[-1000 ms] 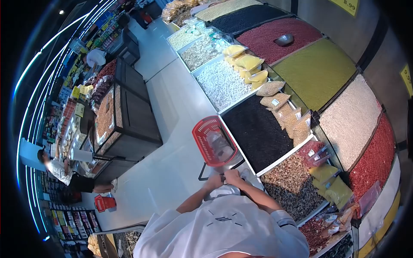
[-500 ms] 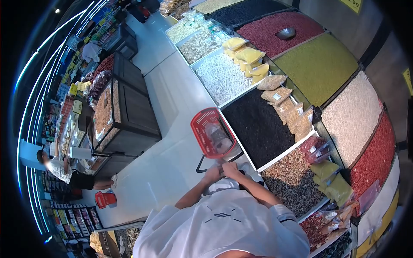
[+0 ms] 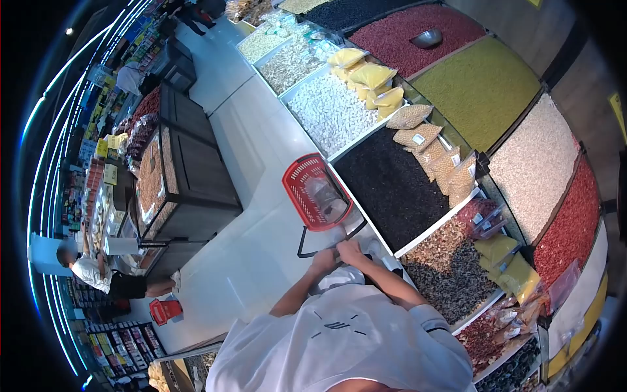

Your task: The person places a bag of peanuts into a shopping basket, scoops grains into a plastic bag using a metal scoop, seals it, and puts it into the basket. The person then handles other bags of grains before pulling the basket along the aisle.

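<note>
A red slatted shopping basket (image 3: 304, 196) is in front of my legs, beside the display bins. Inside it lies a clear plastic bag (image 3: 324, 194). The basket's black handle (image 3: 302, 247) reaches back toward me, its bar meeting both hands. My left hand (image 3: 324, 259) is closed at the bar, just left of my right hand (image 3: 351, 250), which is closed too. The hands are close together in front of my shirt and cover the middle of the bar. Nearest on the right is a bin of black grains (image 3: 385, 186).
More bins hold white pieces (image 3: 326, 108), green beans (image 3: 483, 91) and mixed dried goods (image 3: 444, 271). Bagged beans (image 3: 418, 136) line the black bin. Left of the aisle (image 3: 241, 163) stands a dark wooden counter (image 3: 196, 153). A person (image 3: 98, 274) stands there beside another red basket (image 3: 166, 310).
The red basket has shifted slightly up and left in view, and more of its handle shows. My hands stay nearly in place, still closed. The view has turned a little.
</note>
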Action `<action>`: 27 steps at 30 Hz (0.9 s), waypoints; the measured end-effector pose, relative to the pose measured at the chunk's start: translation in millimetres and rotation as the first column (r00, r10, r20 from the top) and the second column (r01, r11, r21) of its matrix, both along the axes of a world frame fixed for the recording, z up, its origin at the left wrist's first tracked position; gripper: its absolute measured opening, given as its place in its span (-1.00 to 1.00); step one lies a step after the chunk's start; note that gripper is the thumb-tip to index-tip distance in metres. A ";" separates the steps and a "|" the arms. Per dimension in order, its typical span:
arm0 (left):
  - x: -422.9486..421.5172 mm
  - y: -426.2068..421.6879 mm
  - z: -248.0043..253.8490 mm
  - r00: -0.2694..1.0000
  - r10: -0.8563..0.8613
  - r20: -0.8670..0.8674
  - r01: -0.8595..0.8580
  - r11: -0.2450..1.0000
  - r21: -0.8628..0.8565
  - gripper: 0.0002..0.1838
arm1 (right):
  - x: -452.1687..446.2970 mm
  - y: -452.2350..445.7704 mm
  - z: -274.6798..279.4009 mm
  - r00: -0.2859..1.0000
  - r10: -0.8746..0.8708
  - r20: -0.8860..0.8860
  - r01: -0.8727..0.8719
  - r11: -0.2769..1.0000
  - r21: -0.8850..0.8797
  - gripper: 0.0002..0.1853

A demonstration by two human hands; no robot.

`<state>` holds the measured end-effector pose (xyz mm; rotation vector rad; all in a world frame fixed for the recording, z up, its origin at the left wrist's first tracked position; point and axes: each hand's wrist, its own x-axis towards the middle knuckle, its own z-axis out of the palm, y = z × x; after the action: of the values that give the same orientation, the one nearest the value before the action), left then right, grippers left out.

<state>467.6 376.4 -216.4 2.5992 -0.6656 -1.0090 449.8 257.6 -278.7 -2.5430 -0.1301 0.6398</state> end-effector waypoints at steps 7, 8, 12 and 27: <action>20.7 10.5 -6.4 1.000 -0.006 0.019 0.008 0.998 -0.069 -0.69 | 17.2 10.2 -12.7 0.999 0.008 0.035 -0.009 0.999 0.044 -0.85; 27.7 13.1 -11.3 1.000 0.013 -0.025 -0.014 0.999 -0.036 -0.49 | 22.3 11.1 -18.6 0.999 0.011 0.041 -0.012 0.999 0.044 -0.84; 51.5 24.4 -18.4 0.991 0.103 -0.083 -0.110 0.991 -0.077 -0.50 | 35.5 15.3 -22.0 0.985 -0.049 0.168 0.027 0.991 0.134 -0.80; 152.1 78.1 -24.4 0.935 -0.118 -0.336 -0.026 0.919 -0.394 -0.70 | 227.0 -26.6 53.0 0.742 -0.285 0.607 0.338 0.941 0.028 -0.44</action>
<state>619.7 454.5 -240.7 1.9979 -0.7481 -1.1791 676.8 231.0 -225.7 -2.6703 0.1118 -0.3276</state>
